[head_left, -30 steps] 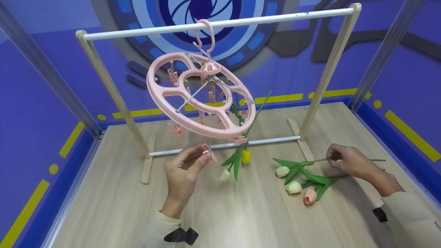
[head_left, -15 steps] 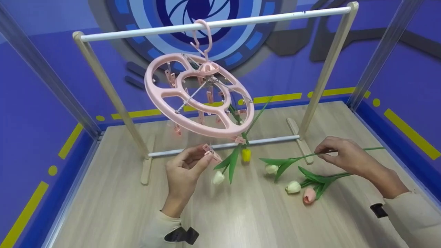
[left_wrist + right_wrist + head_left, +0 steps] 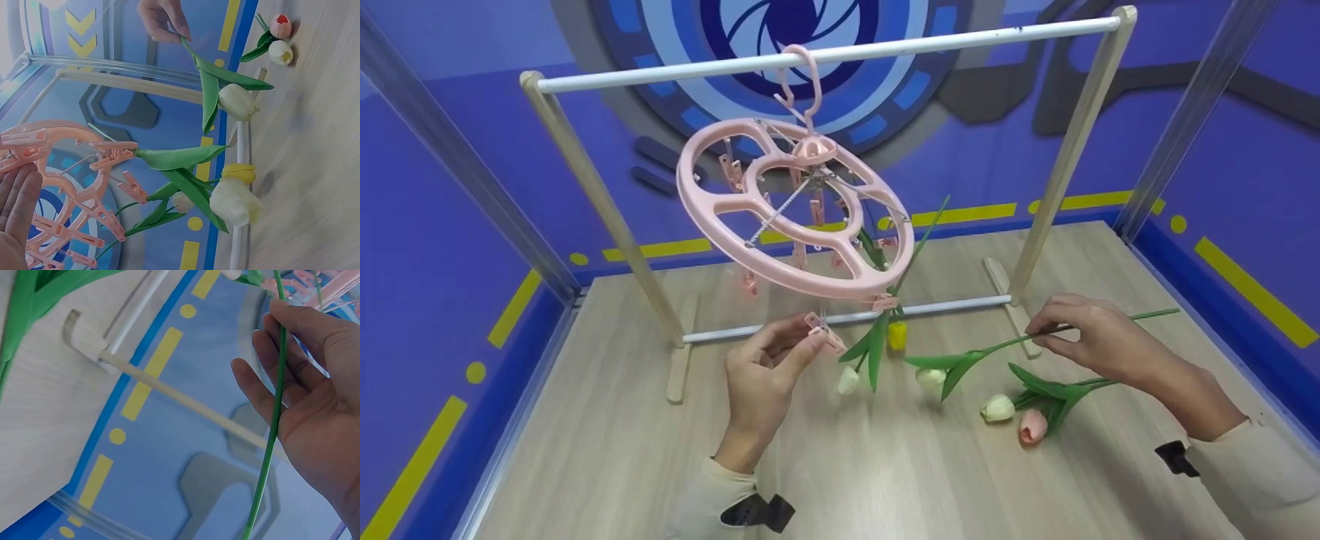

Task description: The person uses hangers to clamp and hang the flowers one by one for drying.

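My left hand (image 3: 765,371) pinches a pink clothespin (image 3: 825,334) that hangs from the round pink clip hanger (image 3: 701,214). In the left wrist view that clothespin (image 3: 25,147) lies between thumb and fingers. My right hand (image 3: 1099,337) pinches the green stem of a white tulip (image 3: 931,379), flower end toward the left hand. The stem (image 3: 279,382) runs across the palm in the right wrist view. Other tulips hang head down from the hanger's clips: a yellow tulip (image 3: 897,336) and a white tulip (image 3: 233,202) among them.
A drying rack with a white top bar (image 3: 960,45) and wooden posts (image 3: 1072,150) carries the hanger. A white tulip (image 3: 998,408) and a pink tulip (image 3: 1033,427) lie on the wooden table (image 3: 885,480) at the right. Blue walls enclose the back and sides.
My right hand has lifted the white tulip away from the two lying ones and moved it left toward the hanger. My left hand stays on the clothespin, nearly in place.
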Demonstrator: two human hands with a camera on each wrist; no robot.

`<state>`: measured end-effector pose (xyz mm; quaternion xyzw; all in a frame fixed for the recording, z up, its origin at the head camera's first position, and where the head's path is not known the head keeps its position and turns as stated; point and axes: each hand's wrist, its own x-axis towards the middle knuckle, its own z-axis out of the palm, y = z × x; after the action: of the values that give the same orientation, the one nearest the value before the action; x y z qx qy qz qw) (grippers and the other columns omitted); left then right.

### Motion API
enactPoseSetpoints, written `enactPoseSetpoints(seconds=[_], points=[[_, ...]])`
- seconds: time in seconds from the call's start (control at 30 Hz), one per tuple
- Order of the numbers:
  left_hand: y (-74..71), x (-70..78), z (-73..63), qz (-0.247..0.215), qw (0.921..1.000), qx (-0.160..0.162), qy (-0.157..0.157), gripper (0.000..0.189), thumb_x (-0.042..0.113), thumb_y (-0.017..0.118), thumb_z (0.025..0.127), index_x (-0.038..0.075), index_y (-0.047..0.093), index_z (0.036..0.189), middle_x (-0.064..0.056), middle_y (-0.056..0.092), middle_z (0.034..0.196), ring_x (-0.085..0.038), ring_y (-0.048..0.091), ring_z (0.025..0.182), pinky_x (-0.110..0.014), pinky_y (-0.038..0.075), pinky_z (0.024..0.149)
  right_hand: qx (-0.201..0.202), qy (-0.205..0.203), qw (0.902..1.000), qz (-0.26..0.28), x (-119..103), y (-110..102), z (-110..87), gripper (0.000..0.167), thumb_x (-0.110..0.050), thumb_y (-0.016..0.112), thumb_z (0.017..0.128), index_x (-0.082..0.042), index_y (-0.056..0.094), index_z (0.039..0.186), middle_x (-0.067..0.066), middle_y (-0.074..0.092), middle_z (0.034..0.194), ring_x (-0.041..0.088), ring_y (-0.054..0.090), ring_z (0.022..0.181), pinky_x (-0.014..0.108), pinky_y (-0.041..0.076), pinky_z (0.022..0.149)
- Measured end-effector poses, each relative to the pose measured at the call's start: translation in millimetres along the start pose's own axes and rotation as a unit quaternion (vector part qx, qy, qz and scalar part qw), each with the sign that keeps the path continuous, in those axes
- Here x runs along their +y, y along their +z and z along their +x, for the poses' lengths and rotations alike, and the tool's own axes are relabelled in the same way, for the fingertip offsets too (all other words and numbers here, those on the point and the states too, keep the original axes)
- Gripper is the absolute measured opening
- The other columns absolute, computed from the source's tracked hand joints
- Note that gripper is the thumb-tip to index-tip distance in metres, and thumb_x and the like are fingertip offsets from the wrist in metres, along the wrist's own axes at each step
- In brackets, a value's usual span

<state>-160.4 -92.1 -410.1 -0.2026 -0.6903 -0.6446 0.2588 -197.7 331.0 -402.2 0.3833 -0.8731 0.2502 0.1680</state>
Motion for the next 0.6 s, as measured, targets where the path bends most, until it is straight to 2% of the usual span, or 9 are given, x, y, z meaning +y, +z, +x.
enactPoseSetpoints(seconds=[0.13, 0.3, 0.37, 0.6], points=[[0.2, -0.6, 0.0, 0.007, 1.0, -0.004, 0.0, 0.025, -0.002, 0.082, 0.09, -0.005, 0.076, 0.114, -0.008, 0.079, 0.108, -0.022, 0.077, 0.094, -0.033, 0.065, 0.082, -0.003, -0.035, 0.9992, 0.021, -7, -2, 6.0, 0.041, 0.016, 0.087, 0.075, -0.015, 0.076, 0.1, -0.004, 0.07, 0.095, 0.013, 0.071, 0.084, 0.008, 0.053, 0.079], [1.3, -2.1, -1.2, 0.01, 0.9999, -0.008, -0.006, 0.024, 0.0, 0.081, 0.092, -0.003, 0.077, 0.115, -0.007, 0.079, 0.11, -0.022, 0.076, 0.095, -0.032, 0.064, 0.084, -0.004, -0.055, 0.9979, 0.035, -18, -2, 14.2, 0.043, 0.015, 0.087, 0.076, -0.017, 0.077, 0.103, -0.004, 0.069, 0.097, 0.011, 0.066, 0.082, 0.01, 0.053, 0.074], [2.3, -2.8, -1.6, 0.007, 0.9999, -0.008, -0.008, 0.024, 0.0, 0.081, 0.092, -0.003, 0.077, 0.116, -0.006, 0.079, 0.11, -0.023, 0.076, 0.096, -0.034, 0.064, 0.084, -0.002, -0.058, 0.9978, 0.034, -23, -2, 17.7, 0.042, 0.014, 0.087, 0.077, -0.018, 0.078, 0.103, -0.003, 0.069, 0.098, 0.011, 0.066, 0.082, 0.01, 0.053, 0.072], [7.1, -1.4, -0.5, -0.002, 0.9998, -0.01, -0.014, 0.025, 0.001, 0.081, 0.092, -0.003, 0.077, 0.116, -0.006, 0.079, 0.111, -0.023, 0.077, 0.098, -0.035, 0.064, 0.086, 0.011, -0.082, 0.9966, 0.01, -39, 1, 34.3, 0.041, 0.011, 0.091, 0.073, -0.017, 0.078, 0.101, -0.003, 0.069, 0.099, 0.015, 0.068, 0.085, 0.008, 0.051, 0.076]])
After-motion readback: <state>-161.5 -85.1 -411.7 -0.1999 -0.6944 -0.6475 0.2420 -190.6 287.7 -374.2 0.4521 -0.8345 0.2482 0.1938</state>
